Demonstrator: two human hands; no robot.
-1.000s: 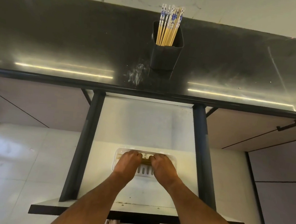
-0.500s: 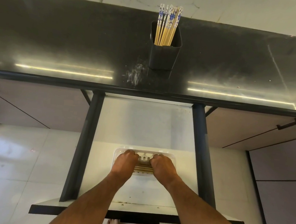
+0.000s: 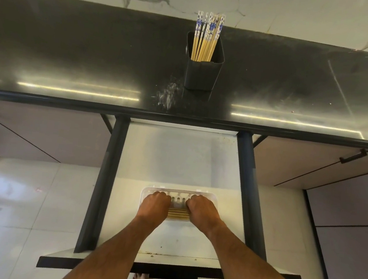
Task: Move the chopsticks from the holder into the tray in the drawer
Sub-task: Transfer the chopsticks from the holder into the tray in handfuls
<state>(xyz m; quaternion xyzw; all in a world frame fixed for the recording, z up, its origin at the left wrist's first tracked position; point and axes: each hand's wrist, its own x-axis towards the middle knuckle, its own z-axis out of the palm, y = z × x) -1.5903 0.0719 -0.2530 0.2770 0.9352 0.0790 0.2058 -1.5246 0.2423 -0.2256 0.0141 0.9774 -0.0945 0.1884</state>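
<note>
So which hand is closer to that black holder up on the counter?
Right, slightly. The right hand sits almost straight below the black square holder; the left hand is offset further left. Both are down at the clear plastic tray.

Black counter [image 3: 74, 50], maybe scuffed; cabinets [image 3: 44, 135].

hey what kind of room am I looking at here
Most likely a home kitchen. A dark polished countertop runs along a marble-look wall, a black holder of chopsticks stands on it, and an open drawer below holds a clear tray, with handled cabinet fronts on either side.
</note>
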